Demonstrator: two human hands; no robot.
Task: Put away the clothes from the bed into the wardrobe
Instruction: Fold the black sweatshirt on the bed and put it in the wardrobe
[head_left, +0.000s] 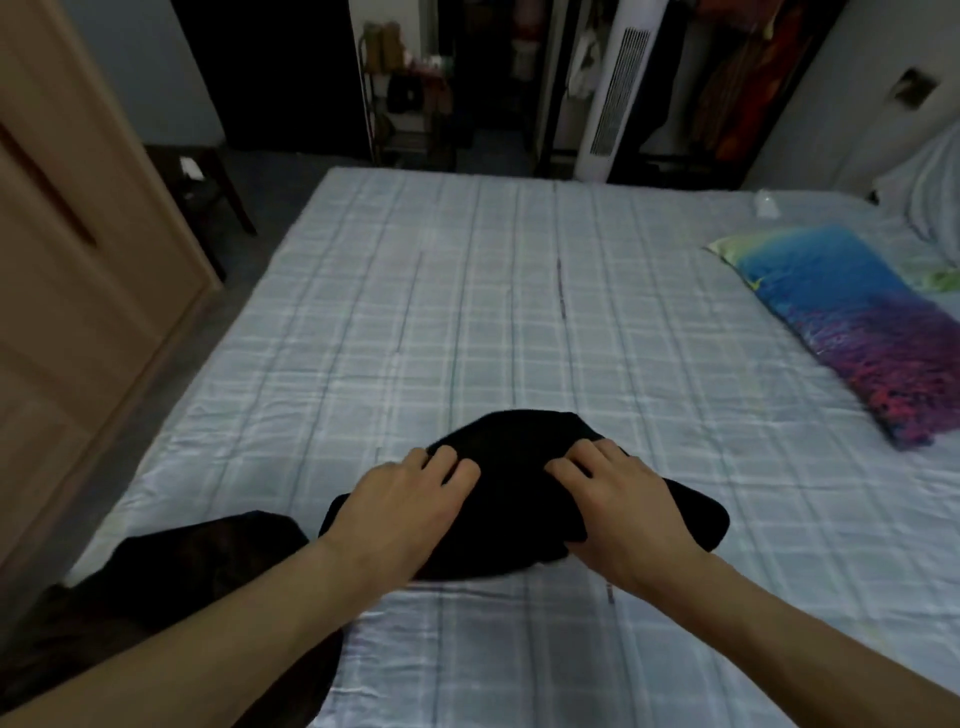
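A folded black garment (514, 483) lies on the pale checked bed sheet (467, 312) near the front of the bed. My left hand (400, 499) grips its left edge with curled fingers. My right hand (618, 499) grips its right side, thumb tucked under the cloth. A second dark garment (171, 597) lies at the bed's front left corner, partly under my left forearm. The light wooden wardrobe (67, 291) stands to the left of the bed, its door shut.
A blue and purple pillow (862, 332) and a white pillow (930, 192) lie at the right. Beyond the bed stand a white tower fan (618, 88), a cluttered shelf rack (410, 88) and hanging clothes (743, 78). A dark stool (208, 187) stands by the wardrobe.
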